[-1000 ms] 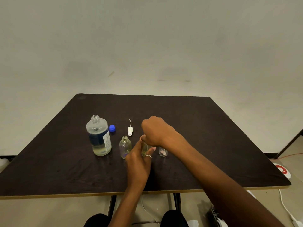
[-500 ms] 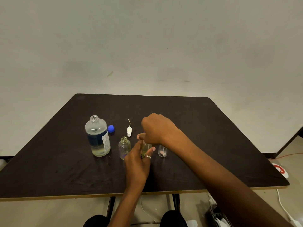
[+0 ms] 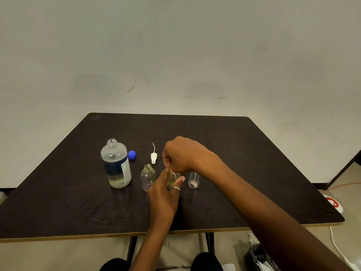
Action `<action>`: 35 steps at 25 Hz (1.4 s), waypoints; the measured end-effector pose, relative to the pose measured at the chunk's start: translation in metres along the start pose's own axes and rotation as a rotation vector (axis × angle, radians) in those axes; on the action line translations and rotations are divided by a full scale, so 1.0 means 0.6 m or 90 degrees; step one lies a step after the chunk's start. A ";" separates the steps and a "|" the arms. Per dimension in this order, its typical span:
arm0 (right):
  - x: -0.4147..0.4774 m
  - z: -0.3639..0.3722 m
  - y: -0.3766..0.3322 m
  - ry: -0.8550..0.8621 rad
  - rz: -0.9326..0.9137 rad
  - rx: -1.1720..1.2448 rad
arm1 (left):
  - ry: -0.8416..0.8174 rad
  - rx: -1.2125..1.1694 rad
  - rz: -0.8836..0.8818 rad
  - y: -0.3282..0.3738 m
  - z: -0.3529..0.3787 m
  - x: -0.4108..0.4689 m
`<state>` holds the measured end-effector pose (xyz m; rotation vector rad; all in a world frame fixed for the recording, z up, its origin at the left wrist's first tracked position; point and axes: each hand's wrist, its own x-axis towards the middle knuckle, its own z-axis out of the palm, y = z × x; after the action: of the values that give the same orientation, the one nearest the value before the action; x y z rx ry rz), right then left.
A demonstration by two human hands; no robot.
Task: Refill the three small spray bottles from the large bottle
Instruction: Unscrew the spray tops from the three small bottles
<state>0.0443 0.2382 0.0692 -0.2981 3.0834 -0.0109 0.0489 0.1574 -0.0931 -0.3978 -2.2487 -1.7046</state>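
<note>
The large bottle (image 3: 116,165) stands uncapped at the left of the dark table (image 3: 254,153), partly filled with clear liquid. Its blue cap (image 3: 132,154) lies just behind it. A small open bottle (image 3: 147,177) stands to its right, with a white spray top (image 3: 154,156) lying behind. My left hand (image 3: 164,194) grips the middle small bottle (image 3: 172,179) around its body. My right hand (image 3: 180,155) is curled over that bottle's top, which is hidden under the fingers. A third small bottle (image 3: 194,179) stands at the right.
A table leg shows below the front edge (image 3: 78,236). A white and red object (image 3: 334,203) and a white cable (image 3: 340,251) lie on the floor at the right. My knees show at the bottom.
Both hands stay on the middle small bottle. The right hand has shifted slightly over its top. Nothing else on the table has moved.
</note>
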 end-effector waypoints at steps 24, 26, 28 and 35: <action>0.000 -0.121 -0.002 -0.023 0.067 -0.053 | -0.027 -0.036 -0.049 -0.007 0.003 0.000; 0.007 -0.137 0.000 -0.007 0.087 -0.046 | -0.032 -0.043 -0.051 -0.006 0.003 -0.001; 0.022 -0.134 0.000 0.023 0.108 -0.043 | -0.027 -0.040 -0.046 -0.004 0.001 -0.001; 0.110 -0.032 0.011 0.028 0.216 0.021 | -0.008 -0.023 -0.021 0.006 -0.005 -0.001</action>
<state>-0.0226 0.2318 0.0856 0.2302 3.1291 -0.0560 0.0512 0.1556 -0.0897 -0.3822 -2.2481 -1.7669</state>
